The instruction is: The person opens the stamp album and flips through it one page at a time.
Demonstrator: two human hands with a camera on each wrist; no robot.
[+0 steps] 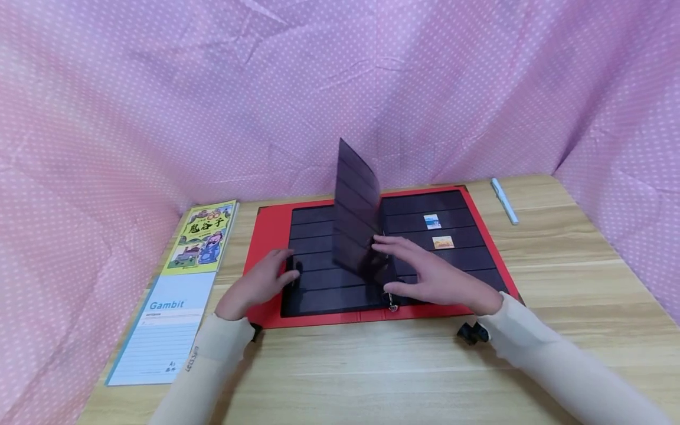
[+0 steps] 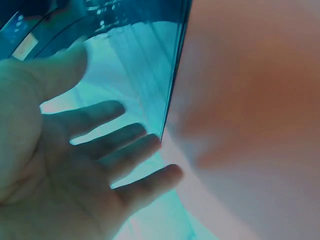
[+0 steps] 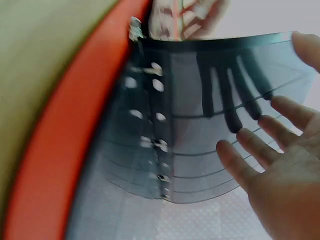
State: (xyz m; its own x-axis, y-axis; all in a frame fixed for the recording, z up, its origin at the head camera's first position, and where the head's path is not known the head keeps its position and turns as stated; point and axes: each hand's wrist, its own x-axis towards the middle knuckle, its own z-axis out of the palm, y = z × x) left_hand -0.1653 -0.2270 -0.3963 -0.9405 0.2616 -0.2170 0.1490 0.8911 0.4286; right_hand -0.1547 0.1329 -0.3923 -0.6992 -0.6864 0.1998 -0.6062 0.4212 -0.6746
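Observation:
A red ring-bound stamp album lies open on the table, with black strip pages on both sides. One black page stands upright near the spine, caught mid-turn. My right hand is beside this page, fingers extended; in the right wrist view the fingers and their reflections nearly meet on its glossy surface. My left hand is over the album's left edge, fingers loosely spread around the page border. In the left wrist view, its fingers hold nothing. Two small stamps sit in the right page.
At the left, a yellow comic-style book overlaps a pale blue Gambit notebook. A light blue pen lies beyond the album's right corner. Pink dotted cloth hangs behind the wooden table.

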